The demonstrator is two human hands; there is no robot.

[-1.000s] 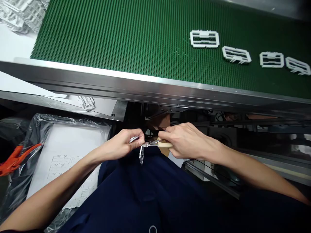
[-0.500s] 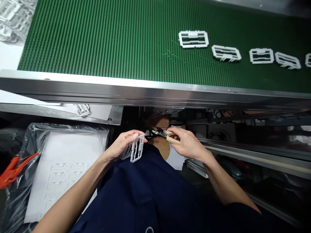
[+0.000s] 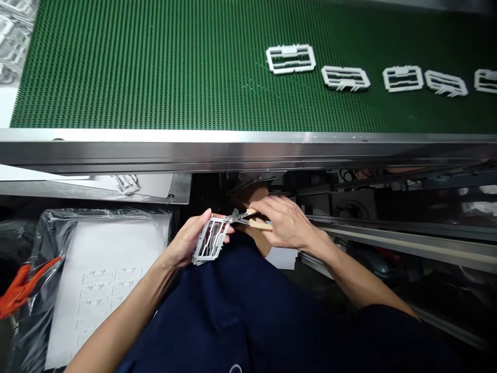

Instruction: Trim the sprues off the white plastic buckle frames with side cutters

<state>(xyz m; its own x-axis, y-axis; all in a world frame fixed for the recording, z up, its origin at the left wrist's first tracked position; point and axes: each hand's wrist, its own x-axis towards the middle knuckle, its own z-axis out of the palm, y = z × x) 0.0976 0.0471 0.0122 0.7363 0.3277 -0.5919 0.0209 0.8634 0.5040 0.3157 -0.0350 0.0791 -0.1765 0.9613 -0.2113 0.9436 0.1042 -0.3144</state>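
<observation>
Between the fingers of my left hand (image 3: 185,239) are white plastic frames (image 3: 212,239), at least two lying one against the other, held tilted over my lap. My right hand (image 3: 285,221) grips a pair of nippers (image 3: 261,225) with cream handles, their handles spread. The metal jaws meet the upper right corner of the frames, close to my left fingertips. Whether the jaws bite on the plastic is too small to tell.
Ahead runs a green conveyor belt (image 3: 155,67) with a metal edge (image 3: 217,137); several white frames (image 3: 291,58) lie on its right part. At left, a plastic-lined box (image 3: 112,228) holds a printed white sheet, beside orange-handled pliers (image 3: 23,287). More white parts (image 3: 15,44) are piled at upper left.
My right hand has brought the nippers left to the frames. My left hand has turned the frames so they lie closer together, facing up. The view has shifted slightly right.
</observation>
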